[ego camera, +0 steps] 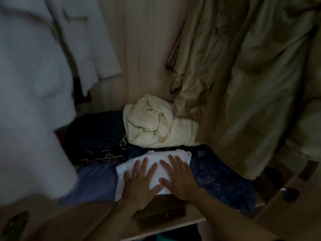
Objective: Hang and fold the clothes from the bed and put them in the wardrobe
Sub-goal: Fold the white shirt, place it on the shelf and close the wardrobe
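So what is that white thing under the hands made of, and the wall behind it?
The folded white garment looks like soft matte cotton-type cloth: it dents under both hands. The wardrobe's back panel looks like pale wood or laminate, judging by its fine vertical grain lines, though dim light leaves it open.

Dim, murky light throughout; the folded white cloth [152, 171] is brightest. The pale hanging garment [34, 101] left of it is smeared with blur, and edges bow from wide-angle distortion.

2 hands [142, 185], 1 white folded garment [156, 160]
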### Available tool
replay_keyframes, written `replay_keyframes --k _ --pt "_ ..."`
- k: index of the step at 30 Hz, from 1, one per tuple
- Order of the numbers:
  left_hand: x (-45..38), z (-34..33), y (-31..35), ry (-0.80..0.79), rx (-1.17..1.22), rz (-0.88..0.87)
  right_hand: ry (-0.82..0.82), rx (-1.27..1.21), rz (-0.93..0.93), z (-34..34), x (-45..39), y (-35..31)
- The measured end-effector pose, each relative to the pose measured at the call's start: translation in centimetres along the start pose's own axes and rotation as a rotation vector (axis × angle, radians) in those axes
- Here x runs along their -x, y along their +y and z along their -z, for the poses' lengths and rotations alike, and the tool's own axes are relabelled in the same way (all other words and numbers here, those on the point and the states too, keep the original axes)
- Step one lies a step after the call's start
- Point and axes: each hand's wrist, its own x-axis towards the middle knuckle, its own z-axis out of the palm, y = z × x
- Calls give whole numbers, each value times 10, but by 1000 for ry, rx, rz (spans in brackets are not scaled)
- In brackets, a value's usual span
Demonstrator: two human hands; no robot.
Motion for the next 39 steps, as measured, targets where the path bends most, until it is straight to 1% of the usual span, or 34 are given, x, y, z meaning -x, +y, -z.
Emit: replay_keyframes --k 3,6,11,14,16,20,21,24,30,34,39 --pt "14 14 12 -60 5 44 -49 7 -22 14 8 -8" --pt "39 27 23 -98 -55 66 -77 8 -5 25 26 -9" --pt "67 60 51 -80 -109 125 -44 -58 -20 50 68 -1" --pt "86 75 74 -1 -54 160 22 -60 35 76 99 7" --pt "99 84 93 65 -42 178 95 -61 83 93 120 11" --pt "133 91 135 302 -181 135 204 -104 157 113 163 19" --pt "143 92 145 328 -196 136 211 -117 166 115 175 20" --pt "169 98 175 318 -183 187 214 -136 186 118 214 22" --pt "213 125 223 385 -108 142 334 -175 166 153 275 12" --pt "243 139 234 450 -83 72 398 -186 136 176 310 -3" --pt "282 150 235 482 43 5 438 -110 117 195 359 -18"
